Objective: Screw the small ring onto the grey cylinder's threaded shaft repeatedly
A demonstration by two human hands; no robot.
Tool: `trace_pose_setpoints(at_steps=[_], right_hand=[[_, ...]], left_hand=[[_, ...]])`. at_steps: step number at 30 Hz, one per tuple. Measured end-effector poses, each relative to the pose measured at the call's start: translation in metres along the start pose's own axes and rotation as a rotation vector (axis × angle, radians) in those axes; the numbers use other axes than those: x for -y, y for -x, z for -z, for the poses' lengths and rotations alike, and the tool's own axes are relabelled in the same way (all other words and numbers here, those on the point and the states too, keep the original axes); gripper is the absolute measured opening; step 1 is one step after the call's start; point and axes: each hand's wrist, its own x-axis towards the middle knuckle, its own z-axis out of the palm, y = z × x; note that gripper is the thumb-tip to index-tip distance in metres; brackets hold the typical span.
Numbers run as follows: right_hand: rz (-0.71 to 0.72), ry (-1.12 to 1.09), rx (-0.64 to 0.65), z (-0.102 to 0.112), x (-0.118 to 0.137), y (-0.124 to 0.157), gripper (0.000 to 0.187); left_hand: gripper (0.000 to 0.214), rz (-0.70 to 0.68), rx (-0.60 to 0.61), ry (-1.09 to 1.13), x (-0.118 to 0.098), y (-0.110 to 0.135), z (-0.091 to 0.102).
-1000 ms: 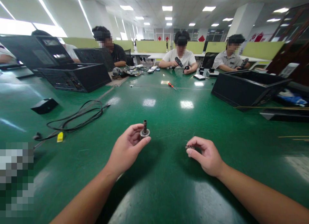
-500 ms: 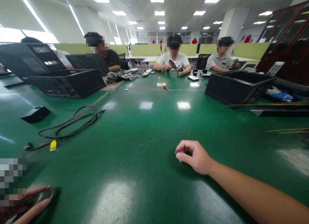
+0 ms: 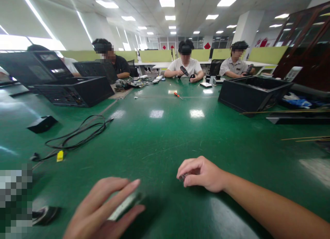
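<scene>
My right hand point(image 3: 199, 173) rests low over the green table point(image 3: 154, 139). Its thumb and fingers close round a small shiny metal piece point(image 3: 183, 177), mostly hidden by the fingertips, so its kind cannot be told. Nearer to me, at the lower left, my left hand point(image 3: 108, 208) is over the table with thumb and fingers apart, smeared by motion. A pale patch shows between them; I cannot tell whether it is glare or an object. Left of that hand lies a dark rounded object point(image 3: 46, 215), partly covered by a blurred-out patch.
Black computer cases stand at left point(image 3: 77, 89) and right point(image 3: 252, 94). A coiled black cable point(image 3: 85, 136) and a small black box point(image 3: 42, 124) lie at left. An orange screwdriver point(image 3: 177, 94) lies ahead. Co-workers sit opposite; one person point(image 3: 184, 65) holds a power drill point(image 3: 184, 70).
My left hand has come away from the dark rounded object and moved right, towards the middle. My right hand has shifted slightly left and nearer, still round the metal piece.
</scene>
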Motion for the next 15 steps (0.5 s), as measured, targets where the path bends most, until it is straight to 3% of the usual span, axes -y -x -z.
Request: trace_pose_setpoints(at_steps=[2, 4, 8, 11, 13, 15], right_hand=[[0.041, -0.003, 0.075, -0.003, 0.004, 0.003, 0.021], [0.066, -0.017, 0.133, -0.005, 0.007, 0.005, 0.018], [0.053, -0.095, 0.153, -0.003, 0.008, 0.005, 0.018], [0.013, -0.165, 0.164, 0.000, 0.003, 0.004, 0.025], [-0.046, -0.202, 0.193, 0.003, -0.002, 0.004, 0.039], [-0.121, -0.200, 0.185, 0.007, -0.007, 0.003, 0.049]], left_hand=[[0.050, -0.147, 0.124, 0.062, -0.018, -0.020, -0.028], [0.039, -0.228, 0.153, 0.209, -0.034, -0.038, -0.057], [0.024, -0.115, 0.059, 0.458, -0.047, -0.057, -0.090], [0.019, -0.073, 0.061, 0.546, -0.044, -0.057, -0.085], [0.020, -0.037, 0.069, 0.530, -0.035, -0.052, -0.064], [0.019, 0.094, 0.056, 0.389, -0.021, -0.043, -0.033]])
